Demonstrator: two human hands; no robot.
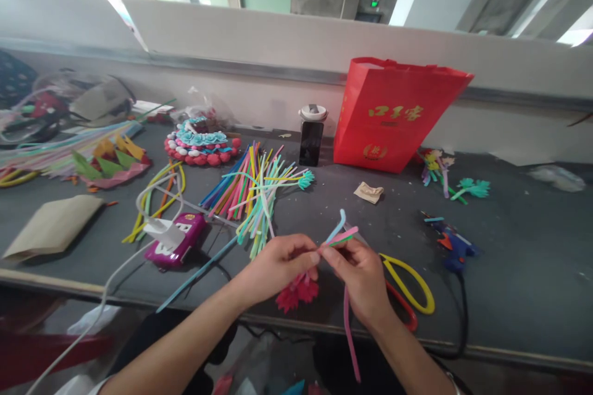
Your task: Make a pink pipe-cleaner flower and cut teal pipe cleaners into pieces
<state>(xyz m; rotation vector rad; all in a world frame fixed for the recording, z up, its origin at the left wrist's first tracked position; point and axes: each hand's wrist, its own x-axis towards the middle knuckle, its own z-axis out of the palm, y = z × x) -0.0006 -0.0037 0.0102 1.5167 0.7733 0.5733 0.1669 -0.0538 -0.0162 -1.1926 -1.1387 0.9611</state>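
My left hand (282, 262) is closed in a pinch, with a deep pink pipe-cleaner flower (298, 293) hanging beneath its fingers. Close against it, my right hand (361, 278) pinches a few pipe cleaners. Their light blue end (336, 226) and pink end (346, 234) stick up above the fingertips, along with a bit of green. A long pink pipe cleaner (349, 333) hangs below my right hand past the table edge. The fingers hide where the stems meet. Scissors with yellow and red handles (428, 299) lie partly under my right hand.
A colourful pipe-cleaner bundle (252, 197) lies left of centre, near a purple power strip (178, 241). A blue glue gun (456, 250) with a cord rests at right. Behind stand a phone (311, 143) and a red bag (398, 117). A beaded headpiece (199, 142) sits back left.
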